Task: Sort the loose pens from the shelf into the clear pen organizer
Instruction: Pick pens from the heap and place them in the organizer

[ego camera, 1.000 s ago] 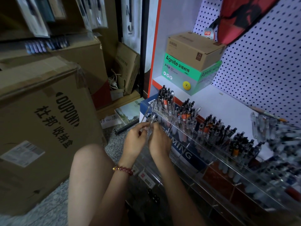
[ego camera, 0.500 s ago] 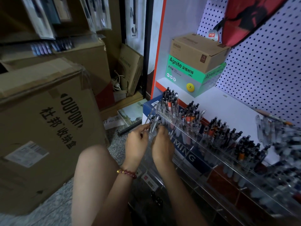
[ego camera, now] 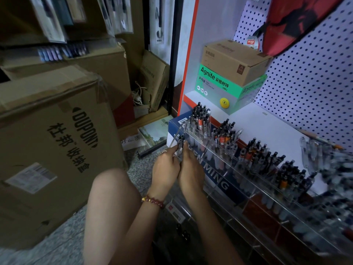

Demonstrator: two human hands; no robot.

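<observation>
A long clear pen organizer (ego camera: 254, 190) runs along the front of the white shelf (ego camera: 267, 123), its compartments packed with upright pens (ego camera: 223, 134). My left hand (ego camera: 165, 169) and my right hand (ego camera: 191, 171) meet at its left end. Together they pinch a small bundle of pens (ego camera: 180, 145) that stands upright at the leftmost compartment. The lower ends of these pens are hidden behind my fingers. A blurred heap of loose clear pens (ego camera: 322, 159) lies on the shelf at the far right.
A green and brown box stack (ego camera: 231, 77) stands at the back of the shelf under a pegboard (ego camera: 309, 79). A large cardboard carton (ego camera: 47, 146) fills the left. My bare knee (ego camera: 112, 188) is below the hands. A blue box (ego camera: 175, 121) sits behind the organizer.
Both hands have stayed together at the organizer's left end, closing more tightly round the pen bundle. The camera has shifted slightly, so the scene sits lower in the frame.
</observation>
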